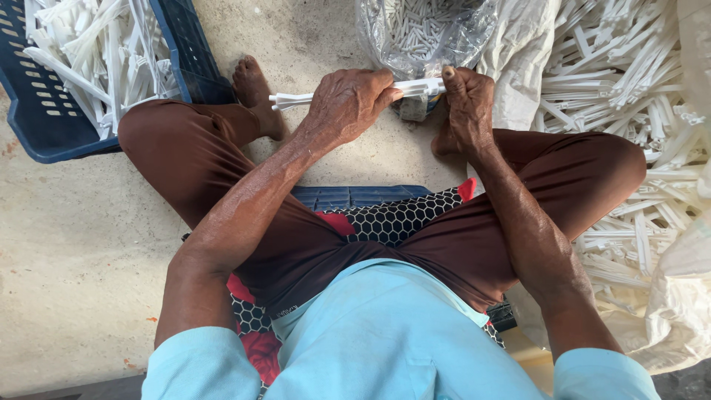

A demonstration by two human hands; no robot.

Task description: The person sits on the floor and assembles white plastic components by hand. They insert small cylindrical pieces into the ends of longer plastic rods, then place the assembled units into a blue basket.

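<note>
A long white plastic piece [411,88] is held level in front of me, above my feet. My left hand [346,104] is closed around its left part, and the forked end [280,100] sticks out past my knuckles. My right hand [466,100] grips the right end, thumb on top. Both hands sit just below a clear plastic bag [422,33] filled with small white plastic bits.
A blue crate [44,118] of white plastic strips stands at the upper left on the concrete floor. A big heap of white plastic pieces [629,89] lies on a white sack [681,311] at the right. I sit cross-legged on a patterned cushion [392,218] over a blue crate.
</note>
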